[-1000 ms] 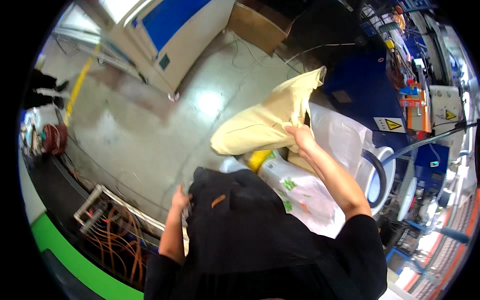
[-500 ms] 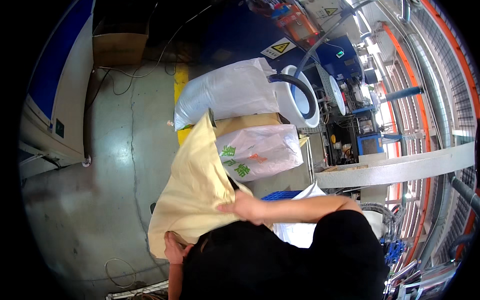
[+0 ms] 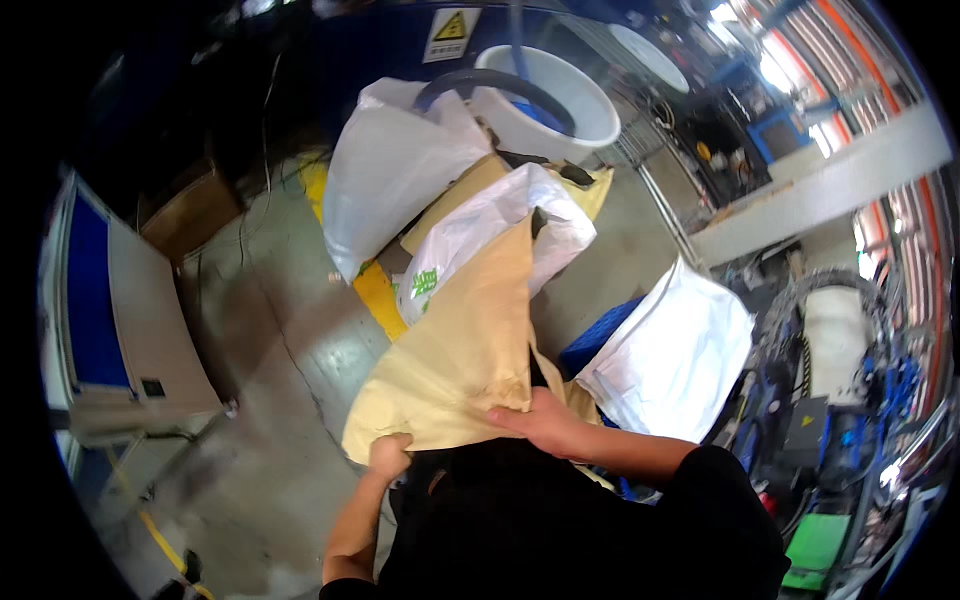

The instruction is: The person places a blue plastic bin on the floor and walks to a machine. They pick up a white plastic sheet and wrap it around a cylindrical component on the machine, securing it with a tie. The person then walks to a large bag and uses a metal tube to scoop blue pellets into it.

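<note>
A large tan paper sack stretches out in front of me, held up near my body. At its lower left corner my left hand is closed on the paper. My right hand grips the sack's edge farther right, where a dark gap shows beside the fold. The sack's far end points toward a white bag with green print and partly covers it. Behind that stands a bigger white woven bag, with some brown paper between the two. I cannot see what is inside the tan sack.
A white tub with a dark hose stands at the back. To my right, a white bag rests against a blue crate. A white and blue cabinet is at the left, a cardboard box beyond it. Machinery lies far right.
My view has turned, so the scene appears rotated. The tan sack's far end now lies over the printed bag, farther right. Both hands still hold the sack.
</note>
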Tool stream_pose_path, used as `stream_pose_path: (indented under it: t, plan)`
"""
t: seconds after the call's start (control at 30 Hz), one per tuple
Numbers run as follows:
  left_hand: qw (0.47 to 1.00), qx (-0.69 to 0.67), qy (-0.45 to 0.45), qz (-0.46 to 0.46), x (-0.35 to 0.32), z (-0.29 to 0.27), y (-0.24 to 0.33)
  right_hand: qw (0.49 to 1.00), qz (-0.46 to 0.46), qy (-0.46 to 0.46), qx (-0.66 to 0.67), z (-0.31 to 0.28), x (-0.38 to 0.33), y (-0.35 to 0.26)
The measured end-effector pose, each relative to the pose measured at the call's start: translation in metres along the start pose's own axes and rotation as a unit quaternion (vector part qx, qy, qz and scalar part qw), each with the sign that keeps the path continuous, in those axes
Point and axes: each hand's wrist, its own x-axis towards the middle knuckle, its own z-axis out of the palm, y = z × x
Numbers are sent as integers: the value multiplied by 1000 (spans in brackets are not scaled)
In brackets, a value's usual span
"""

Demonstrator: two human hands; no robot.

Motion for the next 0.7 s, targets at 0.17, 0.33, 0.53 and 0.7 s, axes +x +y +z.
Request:
stream_pose_path:
  t: [0.17, 0.33, 0.53, 0.7]
  plan:
    - [990, -120, -67, 33, 65, -40, 97, 943, -225, 165, 182, -68, -28, -23]
    - [965, -207, -152, 57, 145, -53, 183, 809, -339, 352, 328, -124, -47, -48]
    - [924, -263, -278, -15, 222, -37, 280, 701, -425, 489, 299, -215, -55, -38]
    - [914, -192, -358, 15, 283, -18, 343, 663, -427, 526, 319, -305, -44, -29]
